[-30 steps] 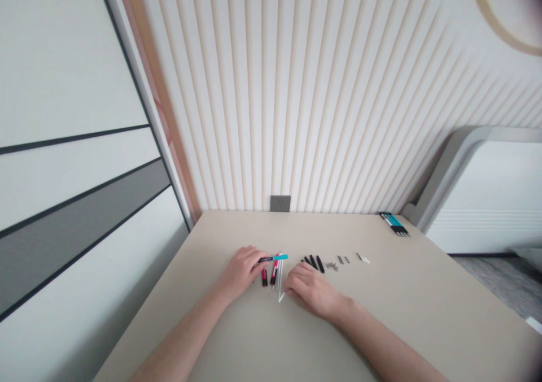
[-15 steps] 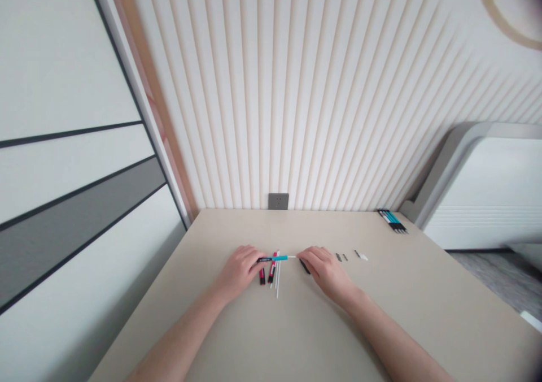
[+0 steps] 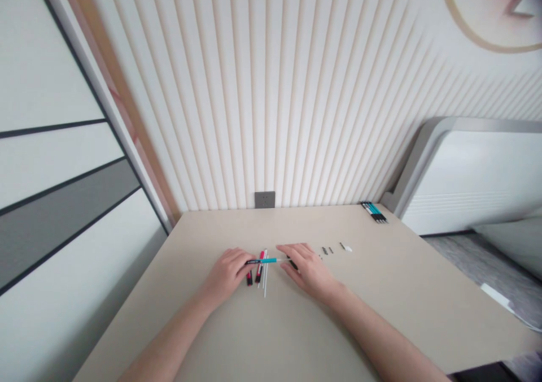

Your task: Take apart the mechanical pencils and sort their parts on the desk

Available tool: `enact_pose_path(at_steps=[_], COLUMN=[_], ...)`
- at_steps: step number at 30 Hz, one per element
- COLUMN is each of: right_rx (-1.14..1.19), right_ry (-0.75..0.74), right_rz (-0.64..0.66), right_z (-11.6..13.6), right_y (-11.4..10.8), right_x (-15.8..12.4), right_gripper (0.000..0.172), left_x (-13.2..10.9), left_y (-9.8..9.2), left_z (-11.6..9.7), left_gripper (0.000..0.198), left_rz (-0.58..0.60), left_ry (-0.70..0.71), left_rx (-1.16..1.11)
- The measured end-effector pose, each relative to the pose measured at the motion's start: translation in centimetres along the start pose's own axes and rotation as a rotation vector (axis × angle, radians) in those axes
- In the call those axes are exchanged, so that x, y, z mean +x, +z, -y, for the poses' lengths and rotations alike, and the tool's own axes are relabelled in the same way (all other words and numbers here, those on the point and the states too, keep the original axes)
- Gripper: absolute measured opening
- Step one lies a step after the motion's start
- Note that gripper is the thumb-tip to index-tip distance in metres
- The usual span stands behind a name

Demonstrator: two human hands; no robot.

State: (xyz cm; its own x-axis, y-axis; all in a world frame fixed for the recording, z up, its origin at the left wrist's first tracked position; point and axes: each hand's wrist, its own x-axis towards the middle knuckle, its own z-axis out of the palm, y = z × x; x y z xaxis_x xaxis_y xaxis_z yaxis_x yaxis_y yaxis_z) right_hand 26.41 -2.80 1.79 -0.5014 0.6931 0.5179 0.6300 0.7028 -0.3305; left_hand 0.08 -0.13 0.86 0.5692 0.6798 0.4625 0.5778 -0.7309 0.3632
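My left hand (image 3: 228, 272) pinches a black and blue pen barrel (image 3: 268, 260), held level above the table. A thin white refill (image 3: 283, 260) sticks out of the barrel's right end. My right hand (image 3: 308, 269) is over that end, its thumb and forefinger spread apart on either side of the refill. Partly hidden beneath the right hand is a black piece (image 3: 292, 263). Under the barrel lie two red and black pen parts, one of them a barrel (image 3: 259, 273) beside several white refills (image 3: 265, 283).
Small dark pieces (image 3: 325, 251) and a white scrap (image 3: 348, 248) lie right of my right hand. Several blue and black pens (image 3: 374, 212) rest at the table's (image 3: 237, 342) back right corner. A ribbed wall with a socket (image 3: 265, 199) stands behind.
My right thumb and forefinger have parted from the refill's end. The refill shows less beyond the barrel. The view has turned to the right.
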Motion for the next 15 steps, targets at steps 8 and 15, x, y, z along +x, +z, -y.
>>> enact_pose_path(at_steps=[8, 15], right_rx=[-0.036, 0.019], right_ry=[0.113, 0.043], right_rz=[0.035, -0.053], right_z=[-2.1, -2.0], right_y=[-0.4, 1.1], right_x=[-0.5, -0.8], right_gripper=[0.019, 0.019], left_x=[-0.2, -0.4], left_y=[0.0, 0.1], left_z=[0.8, 0.4], left_gripper=[0.018, 0.019], left_rz=[-0.016, -0.027], left_ry=[-0.038, 0.009], left_rx=[0.005, -0.056])
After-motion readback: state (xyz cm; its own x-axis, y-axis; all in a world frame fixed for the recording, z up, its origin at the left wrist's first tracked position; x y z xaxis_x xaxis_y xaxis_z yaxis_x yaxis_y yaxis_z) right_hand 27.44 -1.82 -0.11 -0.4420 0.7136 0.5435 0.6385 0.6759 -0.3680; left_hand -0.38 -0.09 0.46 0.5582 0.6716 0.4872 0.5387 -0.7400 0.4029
